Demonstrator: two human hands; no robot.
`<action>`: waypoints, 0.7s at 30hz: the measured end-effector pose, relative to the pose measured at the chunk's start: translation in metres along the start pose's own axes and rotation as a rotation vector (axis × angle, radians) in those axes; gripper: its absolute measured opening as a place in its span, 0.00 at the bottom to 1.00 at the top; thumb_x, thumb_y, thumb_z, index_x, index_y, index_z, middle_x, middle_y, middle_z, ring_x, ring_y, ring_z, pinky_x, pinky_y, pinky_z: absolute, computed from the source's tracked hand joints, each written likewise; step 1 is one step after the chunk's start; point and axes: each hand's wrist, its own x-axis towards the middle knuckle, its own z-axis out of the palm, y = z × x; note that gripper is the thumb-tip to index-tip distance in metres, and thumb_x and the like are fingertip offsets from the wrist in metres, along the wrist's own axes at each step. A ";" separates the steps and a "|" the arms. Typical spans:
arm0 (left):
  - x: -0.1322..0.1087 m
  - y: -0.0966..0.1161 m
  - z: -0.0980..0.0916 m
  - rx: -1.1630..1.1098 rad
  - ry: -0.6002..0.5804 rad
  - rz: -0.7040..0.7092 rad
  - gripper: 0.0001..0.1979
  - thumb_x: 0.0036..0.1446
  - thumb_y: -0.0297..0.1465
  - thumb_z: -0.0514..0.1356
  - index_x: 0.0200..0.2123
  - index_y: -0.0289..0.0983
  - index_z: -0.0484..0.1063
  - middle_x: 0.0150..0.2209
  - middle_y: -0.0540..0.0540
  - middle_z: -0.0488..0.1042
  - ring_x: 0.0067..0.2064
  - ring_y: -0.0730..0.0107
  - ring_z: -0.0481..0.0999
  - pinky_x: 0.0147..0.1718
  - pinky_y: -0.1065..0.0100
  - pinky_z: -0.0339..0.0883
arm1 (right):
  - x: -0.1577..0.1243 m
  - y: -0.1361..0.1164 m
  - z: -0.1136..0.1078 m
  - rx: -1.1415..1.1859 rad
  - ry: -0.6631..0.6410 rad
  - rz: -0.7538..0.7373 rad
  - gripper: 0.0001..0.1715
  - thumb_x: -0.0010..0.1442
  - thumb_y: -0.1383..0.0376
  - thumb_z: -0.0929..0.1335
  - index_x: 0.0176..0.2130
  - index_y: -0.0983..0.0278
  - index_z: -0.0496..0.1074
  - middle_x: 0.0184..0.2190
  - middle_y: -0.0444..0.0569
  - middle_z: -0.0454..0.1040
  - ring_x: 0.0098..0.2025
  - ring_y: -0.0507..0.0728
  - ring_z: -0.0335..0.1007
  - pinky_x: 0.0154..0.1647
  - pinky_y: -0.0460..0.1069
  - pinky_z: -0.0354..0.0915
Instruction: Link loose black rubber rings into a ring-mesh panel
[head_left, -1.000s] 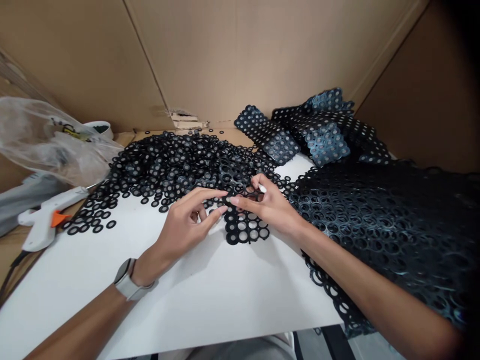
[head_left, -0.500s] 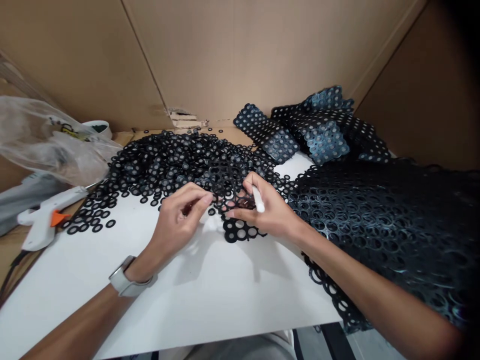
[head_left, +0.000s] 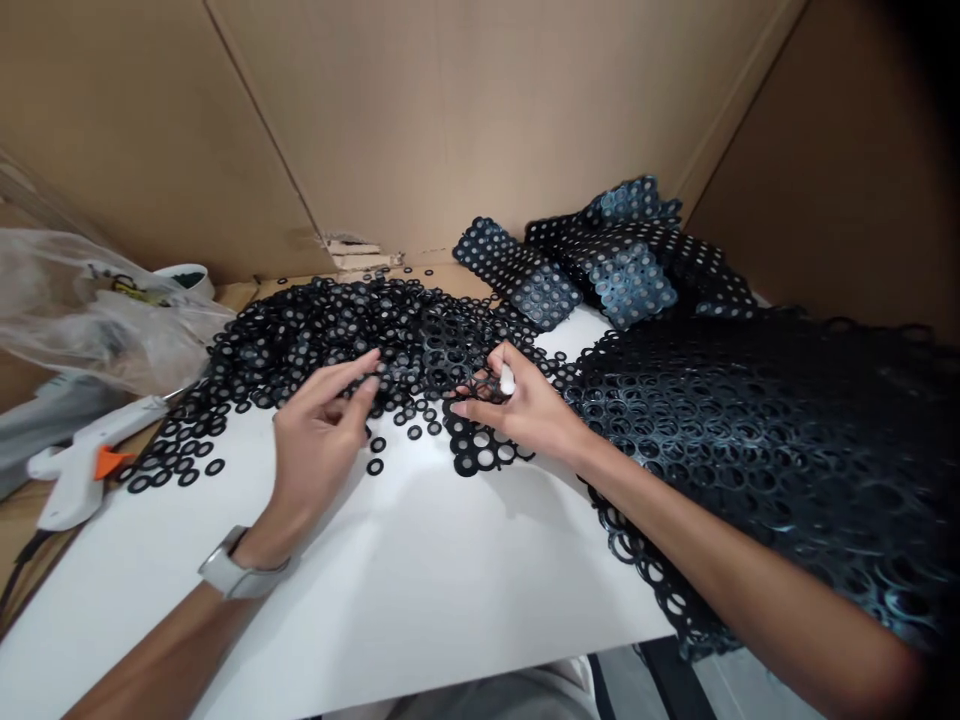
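My left hand [head_left: 319, 435] reaches into the near edge of a heap of loose black rings [head_left: 330, 325], its fingers stretched forward and touching the rings. My right hand [head_left: 521, 410] is closed on a small white stick [head_left: 507, 379] and rests on a small patch of joined black rings [head_left: 480, 440] lying on the white board [head_left: 420, 590]. A few single rings [head_left: 375, 466] lie between the hands. A watch sits on my left wrist.
A large sheet of joined black rings [head_left: 750, 450] covers the right side under my right forearm. Folded ring panels [head_left: 600, 265] lie at the back. A white glue gun [head_left: 79, 470] and a plastic bag [head_left: 82, 310] are at the left. Cardboard walls surround the board.
My left hand has moved left and away from the small patch, opening its fingers onto the loose heap. My right hand stays on the patch with the white stick.
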 end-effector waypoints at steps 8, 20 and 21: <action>-0.017 0.013 0.015 0.072 -0.247 0.305 0.16 0.71 0.32 0.69 0.60 0.45 0.85 0.51 0.45 0.85 0.28 0.81 0.72 0.27 0.73 0.71 | -0.007 -0.009 0.012 0.164 0.036 0.132 0.46 0.44 0.51 0.88 0.37 0.55 0.54 0.32 0.36 0.68 0.35 0.55 0.73 0.39 0.51 0.73; -0.014 0.001 0.011 0.067 -0.404 0.304 0.15 0.72 0.34 0.68 0.59 0.43 0.85 0.51 0.42 0.84 0.31 0.75 0.76 0.24 0.71 0.67 | -0.010 -0.001 0.013 0.160 -0.112 0.146 0.44 0.42 0.59 0.87 0.39 0.54 0.55 0.34 0.36 0.68 0.36 0.55 0.73 0.35 0.48 0.69; -0.013 0.002 0.010 0.050 -0.430 0.294 0.15 0.72 0.35 0.68 0.59 0.43 0.85 0.50 0.42 0.85 0.30 0.76 0.75 0.23 0.72 0.65 | -0.010 0.000 0.013 0.145 -0.117 0.127 0.42 0.44 0.59 0.86 0.39 0.55 0.55 0.34 0.36 0.68 0.35 0.54 0.70 0.33 0.48 0.67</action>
